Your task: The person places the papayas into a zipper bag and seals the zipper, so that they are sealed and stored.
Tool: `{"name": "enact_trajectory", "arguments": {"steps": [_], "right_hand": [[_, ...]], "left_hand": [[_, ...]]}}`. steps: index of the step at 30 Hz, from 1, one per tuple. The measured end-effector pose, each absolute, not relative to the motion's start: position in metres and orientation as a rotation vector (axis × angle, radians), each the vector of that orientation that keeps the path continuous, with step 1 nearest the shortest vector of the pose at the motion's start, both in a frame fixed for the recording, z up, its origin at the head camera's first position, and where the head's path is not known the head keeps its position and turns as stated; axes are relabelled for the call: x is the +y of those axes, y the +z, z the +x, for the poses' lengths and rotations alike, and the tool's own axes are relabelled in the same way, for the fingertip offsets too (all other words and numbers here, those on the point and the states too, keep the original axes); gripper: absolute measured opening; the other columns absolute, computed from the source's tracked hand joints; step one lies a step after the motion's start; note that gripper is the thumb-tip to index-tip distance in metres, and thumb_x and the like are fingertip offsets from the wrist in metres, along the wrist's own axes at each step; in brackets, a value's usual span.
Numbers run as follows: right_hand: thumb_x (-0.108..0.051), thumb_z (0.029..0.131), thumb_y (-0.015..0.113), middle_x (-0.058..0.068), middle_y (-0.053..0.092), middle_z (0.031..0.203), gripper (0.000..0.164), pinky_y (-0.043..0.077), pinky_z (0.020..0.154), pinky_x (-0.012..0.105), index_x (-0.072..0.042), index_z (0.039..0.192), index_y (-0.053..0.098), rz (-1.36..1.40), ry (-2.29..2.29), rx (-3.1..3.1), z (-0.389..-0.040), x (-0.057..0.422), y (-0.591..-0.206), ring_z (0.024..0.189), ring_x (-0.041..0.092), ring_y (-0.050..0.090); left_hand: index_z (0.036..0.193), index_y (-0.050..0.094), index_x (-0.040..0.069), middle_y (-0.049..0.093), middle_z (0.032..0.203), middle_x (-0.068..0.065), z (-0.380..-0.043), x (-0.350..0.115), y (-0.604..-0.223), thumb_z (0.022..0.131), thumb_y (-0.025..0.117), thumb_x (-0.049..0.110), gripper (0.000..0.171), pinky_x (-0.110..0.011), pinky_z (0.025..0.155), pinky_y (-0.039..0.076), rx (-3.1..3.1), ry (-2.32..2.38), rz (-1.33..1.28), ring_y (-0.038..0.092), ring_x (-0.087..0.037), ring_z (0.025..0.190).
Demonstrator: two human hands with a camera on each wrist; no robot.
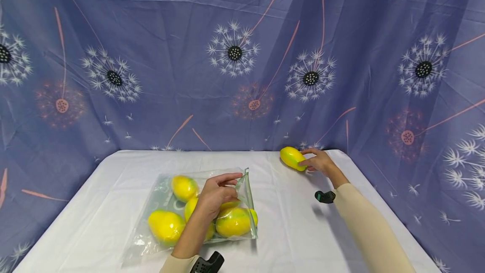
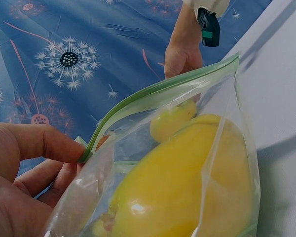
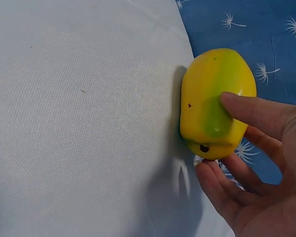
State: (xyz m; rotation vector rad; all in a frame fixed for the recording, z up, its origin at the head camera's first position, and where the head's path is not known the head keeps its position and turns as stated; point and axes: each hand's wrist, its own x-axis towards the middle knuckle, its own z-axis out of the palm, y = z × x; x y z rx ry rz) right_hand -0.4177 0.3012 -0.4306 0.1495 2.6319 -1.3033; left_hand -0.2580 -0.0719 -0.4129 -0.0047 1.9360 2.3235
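Observation:
At the far right of the table, my right hand point(image 1: 321, 161) holds a yellow mango point(image 1: 291, 157) with a green streak. In the right wrist view its thumb point(image 3: 251, 111) presses the green side, and the other fingers reach around the stem end. My left hand point(image 1: 215, 196) pinches the green zip edge point(image 2: 160, 90) of a clear zip bag point(image 1: 162, 186) near one end, and the mouth gapes toward the right. Inside the bag lie several more yellow mangoes point(image 1: 165, 226), one of them point(image 1: 234, 222) right at the mouth. My left forearm partly hides those in the middle.
A white cloth covers the table point(image 1: 288, 222). Behind it and along both sides hangs a blue curtain point(image 1: 170, 75) with a dandelion print, meeting the table's back edge close to the held mango. Each wrist carries a small black device point(image 1: 325, 197).

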Motion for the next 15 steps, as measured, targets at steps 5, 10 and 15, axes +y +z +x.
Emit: {"name": "enact_trajectory", "arguments": {"steps": [5, 10, 15], "right_hand": [[-0.029, 0.086, 0.080, 0.025, 0.025, 0.163, 0.070, 0.057, 0.097, 0.044, -0.009, 0.147, 0.052, 0.145, -1.293, 2.653, -0.4140, 0.3008, -0.4283, 0.111, 0.033, 0.065], [-0.027, 0.087, 0.080, 0.028, 0.045, 0.150, 0.069, 0.057, 0.096, 0.044, -0.008, 0.147, 0.053, 0.133, -1.301, 2.647, -0.4101, 0.2992, -0.4243, 0.109, 0.031, 0.067], [-0.027, 0.086, 0.081, 0.028, 0.050, 0.145, 0.069, 0.057, 0.096, 0.045, -0.008, 0.146, 0.054, 0.100, -1.315, 2.645, -0.4077, 0.2970, -0.4213, 0.101, 0.026, 0.070]], "left_hand": [[0.123, 0.071, -0.002, 0.060, 0.102, -0.010, -0.2593, -0.0719, -0.4139, 0.072, 0.065, -0.015, 0.054, -0.026, 0.064, 0.059, 1.936, 2.319, 0.002, 0.057, -0.017, 0.073], [0.124, 0.071, -0.001, 0.059, 0.105, -0.011, -0.2603, -0.0712, -0.4150, 0.072, 0.064, -0.015, 0.054, -0.026, 0.064, 0.059, 1.953, 2.307, 0.003, 0.057, -0.017, 0.076], [0.123, 0.072, -0.001, 0.060, 0.104, -0.011, -0.2600, -0.0714, -0.4149, 0.071, 0.065, -0.015, 0.054, -0.026, 0.064, 0.058, 1.949, 2.311, 0.000, 0.057, -0.017, 0.075]]}}
